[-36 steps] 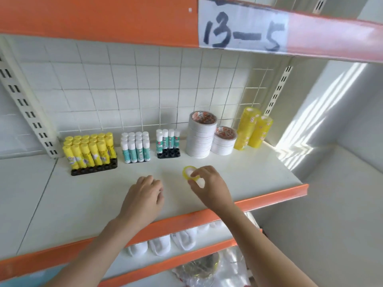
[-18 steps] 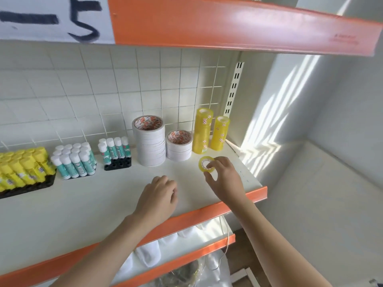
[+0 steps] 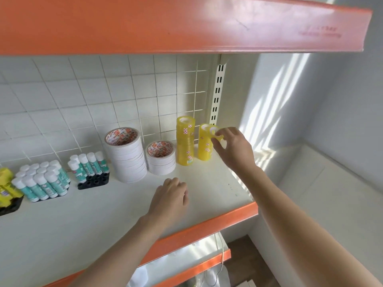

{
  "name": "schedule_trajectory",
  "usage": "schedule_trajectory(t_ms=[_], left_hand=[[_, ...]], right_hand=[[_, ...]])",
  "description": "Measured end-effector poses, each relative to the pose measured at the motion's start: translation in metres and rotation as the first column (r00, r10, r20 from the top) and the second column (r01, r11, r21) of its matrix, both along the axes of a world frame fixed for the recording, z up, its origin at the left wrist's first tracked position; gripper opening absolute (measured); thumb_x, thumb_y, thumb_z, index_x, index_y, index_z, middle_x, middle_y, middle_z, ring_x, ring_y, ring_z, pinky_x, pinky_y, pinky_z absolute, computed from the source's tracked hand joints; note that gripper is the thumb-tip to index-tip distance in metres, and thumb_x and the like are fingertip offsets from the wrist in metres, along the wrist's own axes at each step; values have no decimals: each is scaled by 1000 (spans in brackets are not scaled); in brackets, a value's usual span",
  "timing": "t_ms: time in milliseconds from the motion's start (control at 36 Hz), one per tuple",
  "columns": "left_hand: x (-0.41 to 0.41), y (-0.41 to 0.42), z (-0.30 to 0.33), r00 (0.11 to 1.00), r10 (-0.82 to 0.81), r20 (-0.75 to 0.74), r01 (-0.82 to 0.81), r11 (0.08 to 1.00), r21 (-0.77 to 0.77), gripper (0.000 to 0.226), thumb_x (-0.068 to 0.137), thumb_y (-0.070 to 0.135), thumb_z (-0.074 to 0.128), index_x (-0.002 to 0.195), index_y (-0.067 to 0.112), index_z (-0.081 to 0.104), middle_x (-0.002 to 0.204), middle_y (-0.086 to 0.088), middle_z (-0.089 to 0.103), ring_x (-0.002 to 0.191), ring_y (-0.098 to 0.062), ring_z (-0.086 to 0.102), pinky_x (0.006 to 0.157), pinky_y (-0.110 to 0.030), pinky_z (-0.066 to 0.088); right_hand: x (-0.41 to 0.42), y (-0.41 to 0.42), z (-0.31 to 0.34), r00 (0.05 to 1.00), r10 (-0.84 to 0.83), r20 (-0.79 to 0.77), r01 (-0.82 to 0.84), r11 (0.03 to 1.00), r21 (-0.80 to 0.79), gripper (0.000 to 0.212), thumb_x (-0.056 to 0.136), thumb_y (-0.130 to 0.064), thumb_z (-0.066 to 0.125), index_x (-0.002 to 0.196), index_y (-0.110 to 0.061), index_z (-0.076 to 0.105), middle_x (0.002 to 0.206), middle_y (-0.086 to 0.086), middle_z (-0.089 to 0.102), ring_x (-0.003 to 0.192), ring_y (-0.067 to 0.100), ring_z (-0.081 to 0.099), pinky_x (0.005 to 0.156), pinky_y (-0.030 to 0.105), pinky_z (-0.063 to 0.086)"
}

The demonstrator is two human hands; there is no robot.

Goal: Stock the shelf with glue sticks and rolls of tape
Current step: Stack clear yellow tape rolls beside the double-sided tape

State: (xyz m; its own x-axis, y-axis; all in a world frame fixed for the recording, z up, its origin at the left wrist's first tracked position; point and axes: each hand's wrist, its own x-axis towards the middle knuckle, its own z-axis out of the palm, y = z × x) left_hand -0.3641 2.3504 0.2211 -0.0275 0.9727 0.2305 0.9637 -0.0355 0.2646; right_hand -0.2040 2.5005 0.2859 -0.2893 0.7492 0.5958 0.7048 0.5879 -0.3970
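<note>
Yellow roll (image 3: pixel 214 132), pinched by the right hand (image 3: pixel 232 148), should sit flat, centred on the shorter stack (image 3: pixel 205 145); left hand (image 3: pixel 171 195) rests loose, holding nothing.

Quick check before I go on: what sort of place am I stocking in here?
Probably a stationery aisle in a shop or stockroom: orange-edged metal shelving with a slotted upright, trays of glue sticks, and stacked white tape rolls. The right hand is adding a yellow roll.

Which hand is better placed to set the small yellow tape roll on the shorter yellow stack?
The right hand: it already pinches the small roll at the shorter yellow stack's top. The left hand is lower, holding nothing.
</note>
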Motion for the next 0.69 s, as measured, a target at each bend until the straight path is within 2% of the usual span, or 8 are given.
schedule_trajectory(t_ms=[139, 306, 444, 500, 583, 694], left_hand=[[5, 10, 3, 998, 11, -68, -16, 997, -71, 19, 96, 22, 42, 106, 16, 56, 110, -1, 51, 109, -24, 45, 83, -34, 40], [4, 14, 1, 985, 36, -167, -65, 983, -173, 25, 96, 27, 38, 117, 18, 49, 120, -1, 46, 115, -23, 41, 88, -35, 40], [2, 8, -6, 976, 28, -216, -76, 973, -217, 27, 97, 29, 37, 120, 18, 47, 121, -1, 45, 115, -24, 41, 89, -35, 40], [4, 4, -10, 975, 36, -220, -74, 982, -171, 24, 95, 27, 35, 112, 18, 50, 111, -1, 47, 107, -25, 46, 84, -37, 42], [6, 1, -23, 981, 58, -186, -66, 997, -39, 25, 80, 24, 33, 85, 17, 57, 85, -2, 53, 78, -26, 56, 60, -38, 47], [4, -1, -35, 984, 114, -139, -107, 993, 57, 25, 77, 25, 34, 84, 18, 58, 87, 0, 58, 78, -24, 56, 64, -37, 50]], right_hand=[[-11, 28, 19, 994, -5, 107, 7, 1000, -16, 28, 93, -37, 60, 112, -16, 64, 118, 5, 58, 97, 27, 59, 69, 28, 36], [-26, 46, 19, 979, 3, 203, 15, 996, -86, 29, 94, -36, 57, 113, -14, 62, 118, 9, 57, 111, 27, 53, 77, 33, 39], [-27, 51, 17, 982, 6, 188, 19, 991, -132, 29, 94, -36, 57, 111, -14, 62, 116, 10, 57, 108, 28, 54, 75, 31, 39], [-28, 52, 17, 984, 30, 177, -4, 990, -144, 28, 93, -36, 58, 109, -13, 63, 114, 11, 58, 106, 29, 55, 74, 32, 41], [-30, 52, 18, 983, 44, 176, -19, 989, -143, 28, 93, -36, 58, 108, -13, 63, 111, 11, 58, 102, 29, 56, 72, 31, 42], [-31, 51, 18, 982, 49, 181, -21, 988, -152, 28, 90, -36, 61, 108, -14, 63, 111, 9, 58, 97, 28, 58, 68, 30, 41]])
